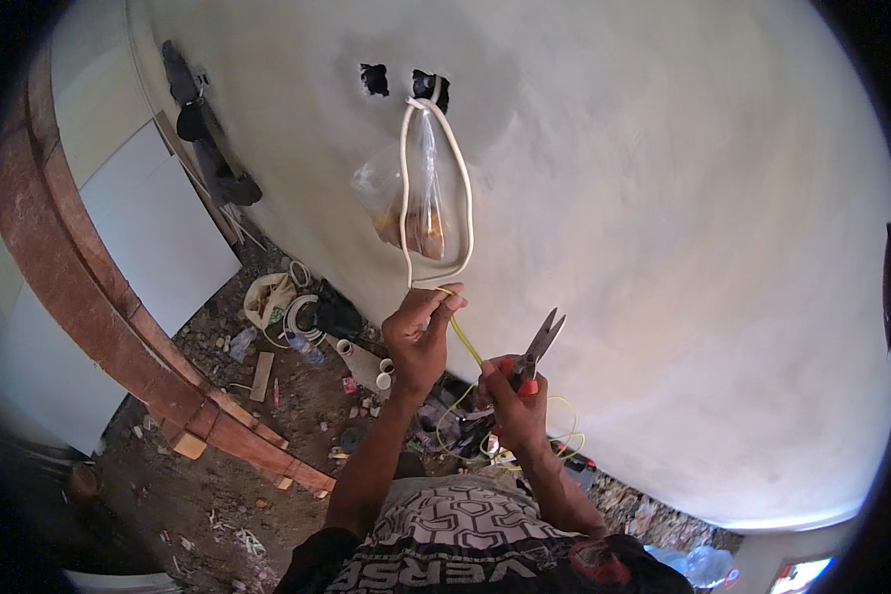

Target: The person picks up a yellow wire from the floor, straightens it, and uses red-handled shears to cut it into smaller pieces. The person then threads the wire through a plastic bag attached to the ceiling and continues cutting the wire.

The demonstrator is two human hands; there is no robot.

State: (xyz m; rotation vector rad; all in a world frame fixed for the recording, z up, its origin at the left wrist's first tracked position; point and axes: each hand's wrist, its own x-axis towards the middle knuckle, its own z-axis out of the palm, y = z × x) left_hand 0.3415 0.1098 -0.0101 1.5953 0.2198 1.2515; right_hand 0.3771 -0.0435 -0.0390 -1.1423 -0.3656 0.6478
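Note:
My left hand is closed in a pinch where a yellow-green wire meets the lower end of a white cable. The cable hangs in a loop from a square hole in the wall. My right hand grips red-handled long-nose pliers, their jaws pointing up and slightly apart. Its thumb also presses on the yellow-green wire, which runs between both hands. More of this wire hangs in loose loops below my right hand. A clear plastic bag with brownish contents hangs inside and beside the cable loop.
A second hole is cut in the grey plastered wall. Reddish-brown timber curves along the left, beside a white panel. On the rubble floor lie a white cable coil, a plastic bottle and several cups.

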